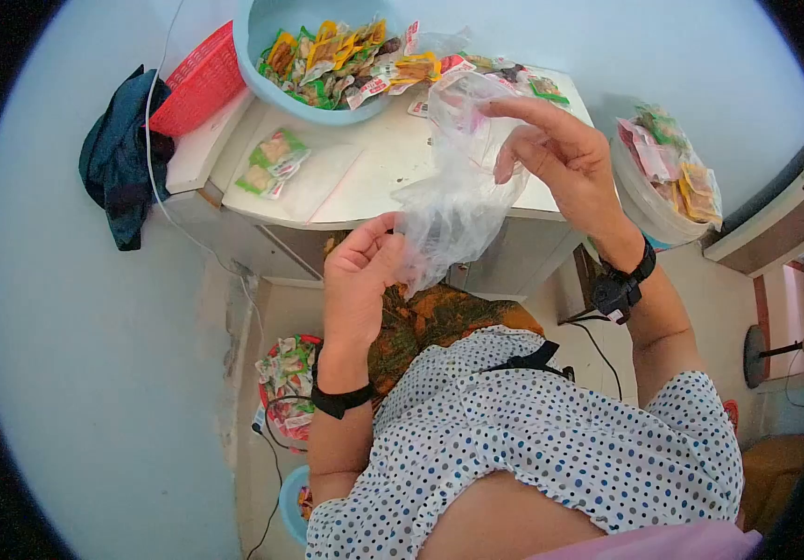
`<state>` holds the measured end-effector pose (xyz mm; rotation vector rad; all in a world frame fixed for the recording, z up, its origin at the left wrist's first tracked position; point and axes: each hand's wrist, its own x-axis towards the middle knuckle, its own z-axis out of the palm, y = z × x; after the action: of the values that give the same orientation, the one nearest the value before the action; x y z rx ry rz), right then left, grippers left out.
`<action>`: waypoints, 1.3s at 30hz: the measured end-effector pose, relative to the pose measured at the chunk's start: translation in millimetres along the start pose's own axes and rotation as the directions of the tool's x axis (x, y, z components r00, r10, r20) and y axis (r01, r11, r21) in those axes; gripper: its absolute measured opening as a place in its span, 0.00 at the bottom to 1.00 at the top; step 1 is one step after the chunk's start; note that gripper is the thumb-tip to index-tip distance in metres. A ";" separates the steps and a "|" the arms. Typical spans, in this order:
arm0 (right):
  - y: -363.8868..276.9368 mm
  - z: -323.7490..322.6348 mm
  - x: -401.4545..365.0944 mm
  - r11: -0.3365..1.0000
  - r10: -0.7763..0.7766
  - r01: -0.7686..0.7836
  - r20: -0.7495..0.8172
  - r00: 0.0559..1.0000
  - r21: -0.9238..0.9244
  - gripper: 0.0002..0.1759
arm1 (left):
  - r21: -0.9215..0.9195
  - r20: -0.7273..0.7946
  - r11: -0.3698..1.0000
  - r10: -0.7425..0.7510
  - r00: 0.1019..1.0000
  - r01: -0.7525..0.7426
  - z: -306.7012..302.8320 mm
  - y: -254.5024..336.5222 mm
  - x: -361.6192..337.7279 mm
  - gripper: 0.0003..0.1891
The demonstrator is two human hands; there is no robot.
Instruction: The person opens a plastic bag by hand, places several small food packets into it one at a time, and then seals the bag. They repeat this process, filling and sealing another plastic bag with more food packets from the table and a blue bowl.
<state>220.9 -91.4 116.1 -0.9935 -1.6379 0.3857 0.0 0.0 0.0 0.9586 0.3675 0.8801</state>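
Observation:
A crumpled clear plastic bag (453, 210) hangs between my two hands, over the front edge of the white desk (379, 154). My left hand (363, 266) pinches the bag's lower left side between thumb and fingers. At the bag's upper right, my right hand (561, 163) has its fingers spread and curved, close to the thin plastic; whether it grips any of it is hard to make out. Two small green-and-clear packets (273, 161) lie on the desk to the left, beside a flat clear sheet (325, 182).
A blue basin (262, 70) of yellow and green packets stands at the back, with more packets to its right. A red basket (198, 89) is at the left, a white tub (640, 201) of packets at the right. A red tray (307, 340) sits below left.

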 end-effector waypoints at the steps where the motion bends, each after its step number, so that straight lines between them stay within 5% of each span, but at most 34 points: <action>1: -0.6 0.2 0.4 1.000 -0.001 0.001 -0.005 1.000 -0.010 0.21 | 0.020 -0.015 1.000 0.006 1.000 -0.006 -2.7 -0.2 1.6 0.13; 11: 6.7 -12.7 -32.3 0.989 0.131 -0.125 -0.081 0.988 0.074 0.17 | -0.163 -0.180 0.977 0.107 0.978 -0.137 -15.7 -5.5 -9.5 0.08; 14: 8.3 -9.8 -35.4 0.997 0.072 -0.073 0.029 0.997 0.036 0.16 | -0.104 -0.240 0.989 0.079 0.968 -0.107 2.7 10.8 -12.9 0.10; 17: 6.2 -4.0 -43.4 0.996 0.092 -0.092 0.070 0.993 -0.003 0.16 | -0.024 -0.139 0.999 0.042 0.989 -0.045 -15.4 0.2 -16.9 0.12; 20: 4.4 -3.2 -52.2 0.990 0.138 -0.140 0.104 0.985 0.011 0.17 | 0.090 -0.234 0.996 0.012 0.972 0.009 -24.5 -12.4 -16.1 0.10; 24: -3.4 3.2 -60.1 0.947 0.290 -0.297 0.068 0.954 0.121 0.20 | 0.175 -0.323 0.980 0.152 0.934 -0.099 -27.4 -28.0 -17.0 0.07; 30: 22.4 -7.4 -82.0 0.830 0.406 -0.496 0.334 0.851 0.254 0.19 | 0.409 -0.291 0.899 0.294 0.910 -0.159 -15.7 -22.1 -25.3 0.07; 35: 33.6 5.5 -96.0 0.763 0.546 -0.630 0.380 0.747 0.143 0.16 | 0.539 -0.193 0.815 0.367 0.910 -0.214 -6.4 -25.8 -30.1 0.06; 39: 40.7 19.9 -101.4 0.691 0.596 -0.695 0.386 0.704 0.198 0.19 | 0.797 -0.027 0.531 0.505 0.863 -0.286 -6.2 -26.7 -32.1 0.07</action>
<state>221.0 -140.4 16.4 -1.2852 -1.3449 1.3185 -10.6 -29.1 -28.6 1.8037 0.8200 1.3212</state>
